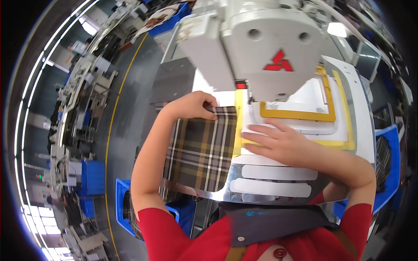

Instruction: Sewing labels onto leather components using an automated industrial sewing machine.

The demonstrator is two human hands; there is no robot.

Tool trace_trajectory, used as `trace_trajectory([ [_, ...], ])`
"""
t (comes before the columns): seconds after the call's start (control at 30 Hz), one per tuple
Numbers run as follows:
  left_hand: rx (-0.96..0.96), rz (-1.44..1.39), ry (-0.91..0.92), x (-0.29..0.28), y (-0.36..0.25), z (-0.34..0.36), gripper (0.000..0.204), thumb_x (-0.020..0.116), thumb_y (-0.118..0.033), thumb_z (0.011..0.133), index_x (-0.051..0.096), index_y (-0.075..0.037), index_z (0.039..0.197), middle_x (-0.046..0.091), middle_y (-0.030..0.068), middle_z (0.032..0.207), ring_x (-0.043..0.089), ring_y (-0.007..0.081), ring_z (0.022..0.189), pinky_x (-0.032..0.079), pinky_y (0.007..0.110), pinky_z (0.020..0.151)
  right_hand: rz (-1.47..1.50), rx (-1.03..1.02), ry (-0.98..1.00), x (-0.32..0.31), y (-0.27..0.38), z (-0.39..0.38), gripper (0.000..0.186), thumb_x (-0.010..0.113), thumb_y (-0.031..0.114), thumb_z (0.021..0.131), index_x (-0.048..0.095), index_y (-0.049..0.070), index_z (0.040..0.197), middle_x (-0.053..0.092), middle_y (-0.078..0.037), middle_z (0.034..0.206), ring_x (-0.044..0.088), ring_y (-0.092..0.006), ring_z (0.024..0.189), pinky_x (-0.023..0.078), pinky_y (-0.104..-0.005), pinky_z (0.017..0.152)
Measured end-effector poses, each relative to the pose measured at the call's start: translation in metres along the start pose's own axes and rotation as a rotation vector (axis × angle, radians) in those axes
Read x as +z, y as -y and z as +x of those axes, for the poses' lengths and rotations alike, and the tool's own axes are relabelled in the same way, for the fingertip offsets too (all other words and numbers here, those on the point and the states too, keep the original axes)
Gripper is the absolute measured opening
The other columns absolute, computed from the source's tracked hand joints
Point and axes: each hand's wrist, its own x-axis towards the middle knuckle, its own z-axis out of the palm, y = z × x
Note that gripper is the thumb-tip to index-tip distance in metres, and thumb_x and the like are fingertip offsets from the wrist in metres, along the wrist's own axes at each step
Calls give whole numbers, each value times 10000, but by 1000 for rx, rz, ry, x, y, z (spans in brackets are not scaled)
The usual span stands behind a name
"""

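Observation:
A dark plaid fabric piece (198, 150) with white and mustard stripes lies on the left of the machine's work plate. At its far edge my left hand (196, 105) is closed, thumb and fingers pinching the cloth. My right hand (278, 141) rests over the white template (250, 114), fingers stretched out and holding nothing. Yellow tape (237, 124) runs between the cloth and my right fingertips. Beyond that hand sits a yellow rectangular frame (298, 115), partly under the white sewing machine head (272, 48).
Two white rounded strips (272, 188) lie on the shiny metal plate (220, 195) near me. Blue bins with plaid cloth stand at the right (394, 161) and lower left (123, 202). Farther left, a yellow floor line (114, 113) passes other workstations. The machine head overhangs the far side.

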Motion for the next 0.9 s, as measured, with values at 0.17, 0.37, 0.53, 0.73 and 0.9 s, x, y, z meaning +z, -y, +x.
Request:
trace_trajectory([
  [0.17, 71, -512, -270, -2, 1, 10, 452, 772, -186, 783, 622, 3, 1165, 680, 73, 1067, 617, 157, 962, 487, 304, 859, -40, -53, -20, 40, 1, 43, 350, 575, 160, 844, 604, 43, 1172, 584, -125, 1278, 545, -280, 1207, 430, -379, 1003],
  [0.37, 129, -317, -496, 5, 8, 33, 573, 818, -260, 768, 593, -9, 1232, 646, 76, 1166, 583, 178, 1055, 477, 323, 914, 98, 56, -59, 37, -5, 15, 310, 565, 136, 846, 618, -30, 1103, 650, -166, 1139, 626, -296, 1072, 494, -333, 899],
  [0.53, 238, 102, -692, 18, 20, 57, 473, 739, -252, 795, 622, -49, 1206, 638, 144, 1172, 584, 281, 1091, 477, 374, 926, -19, 88, -88, 28, -6, -11, 323, 564, 128, 846, 613, -48, 1112, 646, -178, 1153, 626, -302, 1087, 501, -352, 901],
  [0.73, 22, 95, -260, -19, -28, 27, 606, 869, -340, 665, 652, -82, 1169, 668, 99, 1121, 611, 260, 1040, 490, 361, 907, -84, 244, 43, -5, -8, -73, 323, 581, 88, 826, 614, -32, 1125, 637, -171, 1191, 626, -296, 1106, 500, -376, 945],
  [0.9, 342, -229, -588, 15, 9, 48, 344, 796, -129, 730, 671, -29, 1034, 670, 95, 926, 614, 223, 905, 499, 364, 828, -189, 345, -41, -23, -7, -114, 278, 620, 98, 803, 652, -12, 1056, 668, -138, 1088, 647, -254, 1034, 513, -346, 893],
])
